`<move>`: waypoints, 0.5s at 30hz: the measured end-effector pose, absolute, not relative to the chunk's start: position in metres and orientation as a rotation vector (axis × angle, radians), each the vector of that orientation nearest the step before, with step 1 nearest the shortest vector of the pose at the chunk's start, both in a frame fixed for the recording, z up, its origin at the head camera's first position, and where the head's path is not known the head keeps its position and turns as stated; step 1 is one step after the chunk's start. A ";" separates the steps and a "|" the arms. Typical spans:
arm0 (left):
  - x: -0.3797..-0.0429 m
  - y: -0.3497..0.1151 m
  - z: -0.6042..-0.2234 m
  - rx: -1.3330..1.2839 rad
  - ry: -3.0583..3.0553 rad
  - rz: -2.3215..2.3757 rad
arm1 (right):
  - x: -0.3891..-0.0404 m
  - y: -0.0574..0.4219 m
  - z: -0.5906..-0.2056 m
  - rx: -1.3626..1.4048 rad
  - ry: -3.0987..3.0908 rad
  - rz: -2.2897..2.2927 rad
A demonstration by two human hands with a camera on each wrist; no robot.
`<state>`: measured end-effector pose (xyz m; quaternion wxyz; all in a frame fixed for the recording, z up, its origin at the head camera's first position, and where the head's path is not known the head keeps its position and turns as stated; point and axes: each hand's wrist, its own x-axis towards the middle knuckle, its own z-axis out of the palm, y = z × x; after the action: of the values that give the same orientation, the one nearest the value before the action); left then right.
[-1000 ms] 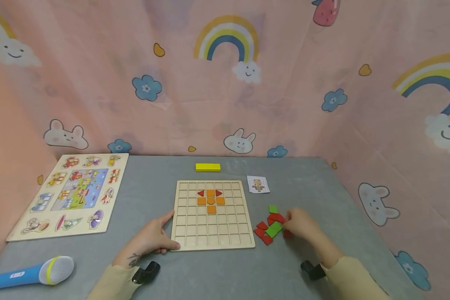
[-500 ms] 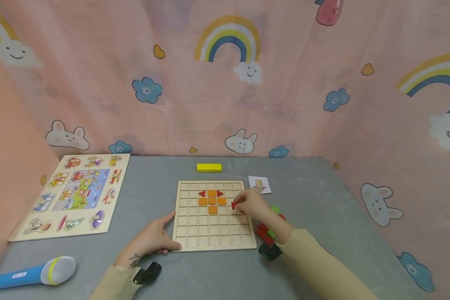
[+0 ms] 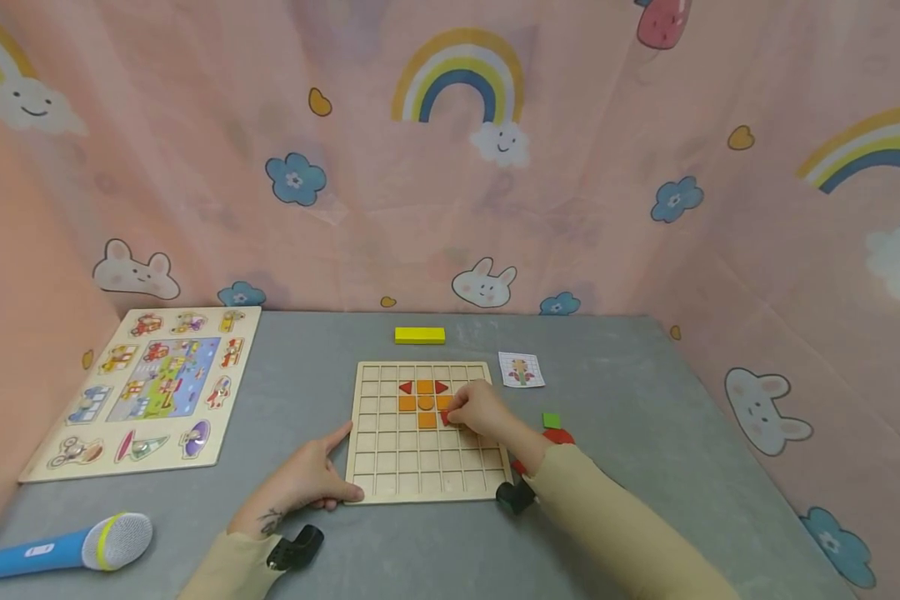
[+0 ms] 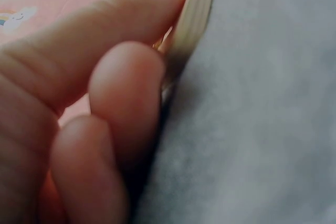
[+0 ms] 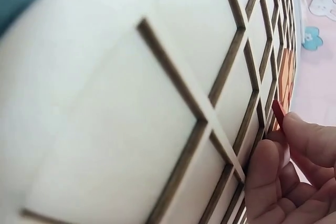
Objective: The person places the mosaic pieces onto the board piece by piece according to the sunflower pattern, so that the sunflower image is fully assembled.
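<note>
A pale wooden grid board [image 3: 390, 461] lies on the table, with several orange tiles [image 3: 427, 421] and two red triangles [image 3: 406, 388] set in its upper middle cells. My right hand [image 3: 480, 411] is over the board and pinches a small red tile [image 3: 446, 418] between thumb and fingertips, just right of the lowest orange tile. In the right wrist view the red tile [image 5: 278, 110] is seen edge-on, at the grid. My left hand [image 3: 307, 475] holds the board's near left corner, thumb at the front edge and index finger along the left side. Its other fingers are curled.
Right of the board lie a green tile [image 3: 551, 421] and red tiles [image 3: 558, 436], partly hidden by my right arm. A printed pattern card [image 3: 521, 370] and a yellow block [image 3: 420, 336] lie behind. At left are a picture puzzle [image 3: 217, 433] and a blue microphone [image 3: 60, 546].
My right hand has moved left from the loose tiles onto the board, carrying a red tile to the cell beside the lowest orange one. My left hand has stayed at the corner.
</note>
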<state>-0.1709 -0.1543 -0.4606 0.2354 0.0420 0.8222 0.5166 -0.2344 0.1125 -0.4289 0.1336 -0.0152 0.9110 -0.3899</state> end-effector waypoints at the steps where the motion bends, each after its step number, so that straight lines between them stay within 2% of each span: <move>1: -0.171 -0.154 -0.460 0.119 2.248 1.423 | -0.235 0.112 -0.428 -0.048 2.645 -1.118; 15: -0.170 -0.155 -0.461 0.128 2.220 1.448 | -0.233 0.109 -0.423 -0.098 2.664 -1.035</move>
<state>-0.1701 -0.1551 -0.4609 0.2419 0.0469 0.8118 0.5294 -0.2335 0.1088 -0.4232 0.1406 -0.0339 0.9223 -0.3584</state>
